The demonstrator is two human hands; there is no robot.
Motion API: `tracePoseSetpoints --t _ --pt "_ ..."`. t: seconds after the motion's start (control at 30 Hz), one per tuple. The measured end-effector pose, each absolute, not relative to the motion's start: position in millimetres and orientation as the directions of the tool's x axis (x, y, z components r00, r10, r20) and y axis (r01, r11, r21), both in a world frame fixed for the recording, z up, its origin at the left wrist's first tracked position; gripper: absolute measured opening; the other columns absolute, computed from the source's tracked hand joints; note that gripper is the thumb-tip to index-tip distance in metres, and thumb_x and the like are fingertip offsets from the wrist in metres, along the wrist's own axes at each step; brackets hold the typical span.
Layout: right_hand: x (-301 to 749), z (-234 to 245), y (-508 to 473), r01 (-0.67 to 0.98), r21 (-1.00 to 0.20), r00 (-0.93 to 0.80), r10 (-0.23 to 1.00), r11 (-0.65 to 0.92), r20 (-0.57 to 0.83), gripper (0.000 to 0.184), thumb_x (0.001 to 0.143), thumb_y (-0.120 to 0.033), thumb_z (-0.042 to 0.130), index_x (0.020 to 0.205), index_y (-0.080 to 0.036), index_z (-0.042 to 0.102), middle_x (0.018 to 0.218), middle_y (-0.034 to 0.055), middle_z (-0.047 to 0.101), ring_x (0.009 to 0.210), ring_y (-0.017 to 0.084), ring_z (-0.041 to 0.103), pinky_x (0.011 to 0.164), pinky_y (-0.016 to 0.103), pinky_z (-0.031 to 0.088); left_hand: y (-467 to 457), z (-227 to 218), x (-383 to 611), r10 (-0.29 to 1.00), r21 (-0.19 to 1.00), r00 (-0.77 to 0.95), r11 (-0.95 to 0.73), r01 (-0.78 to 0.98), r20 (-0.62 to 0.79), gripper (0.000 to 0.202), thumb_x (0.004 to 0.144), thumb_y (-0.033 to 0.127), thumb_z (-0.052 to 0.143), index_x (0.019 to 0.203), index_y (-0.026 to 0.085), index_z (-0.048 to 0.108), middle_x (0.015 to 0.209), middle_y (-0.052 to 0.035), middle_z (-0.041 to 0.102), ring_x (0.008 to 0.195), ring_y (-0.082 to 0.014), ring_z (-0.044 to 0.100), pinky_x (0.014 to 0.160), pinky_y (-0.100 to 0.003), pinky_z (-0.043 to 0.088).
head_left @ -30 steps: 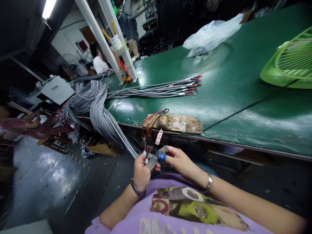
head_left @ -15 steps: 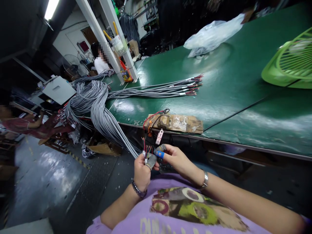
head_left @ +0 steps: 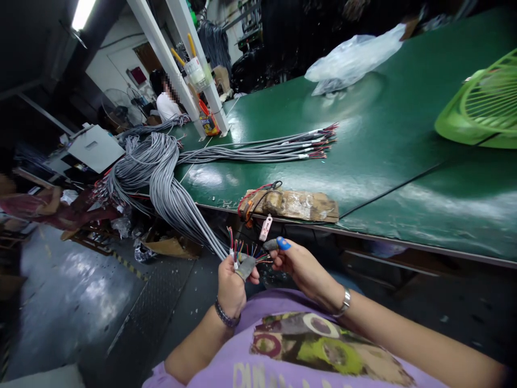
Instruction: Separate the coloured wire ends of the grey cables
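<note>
My left hand (head_left: 233, 285) is closed around the ends of several grey cables (head_left: 208, 240), a grey cover on its thumb. Thin coloured wires (head_left: 251, 253) fan out above and to the right of its fingers. Just right of these wires, my right hand (head_left: 297, 264) has its fingers curled in a pinch, with blue tape and a grey cover on the digits. Its fingertips are close to the wire tips; what lies between them, if anything, is too small to make out.
A thick bundle of grey cables (head_left: 161, 161) hangs over the edge of the green table (head_left: 383, 178). More cable ends (head_left: 319, 144) lie on top. Near the edge are a wooden block (head_left: 307, 206) and a pink tag (head_left: 265, 228). A green fan (head_left: 476, 108) stands right; a plastic bag (head_left: 351, 59) lies behind.
My right hand has moved right, away from my left hand, and the wires now spread apart more. My left hand has shifted slightly left, still gripping the cables.
</note>
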State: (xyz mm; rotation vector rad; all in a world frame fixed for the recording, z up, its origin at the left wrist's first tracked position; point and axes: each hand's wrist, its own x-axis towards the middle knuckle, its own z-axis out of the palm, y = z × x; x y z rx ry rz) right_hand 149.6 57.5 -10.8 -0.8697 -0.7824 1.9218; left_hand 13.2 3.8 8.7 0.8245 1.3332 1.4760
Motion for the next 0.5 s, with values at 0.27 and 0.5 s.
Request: tracePoseSetpoints --t 0.27,0.5 --pt "156.2 -2.8 89.4 -0.432 -0.640 -0.634 0.719 -0.636 -0.287 0.035 0.075 -0.051 0.062 0.082 -0.016 0.062 0.079 0.0042 0.063 0.060 0.010 0.053 0.057 0.023 0.045 14.3 27.3 8.5 0.978 0.940 -0.048 0.181 -0.290 -0.203 0.029 0.060 0.036 0.075 0.060 0.014 0.056 0.042 0.0010 0.056 0.035 -0.0090 0.046 0.036 -0.020 0.038" --pt "146.2 -2.0 100.2 -0.403 -0.862 -0.459 0.882 -0.309 -0.102 0.038 0.066 -0.052 0.070 0.069 -0.016 0.060 0.061 -0.0016 0.055 0.051 0.008 0.042 0.051 0.023 0.036 30.4 26.4 8.5 0.973 0.922 -0.001 0.221 -0.319 -0.233 0.031 0.057 0.039 0.074 0.060 0.014 0.056 0.041 0.0007 0.055 0.034 -0.0091 0.046 0.036 -0.020 0.036"
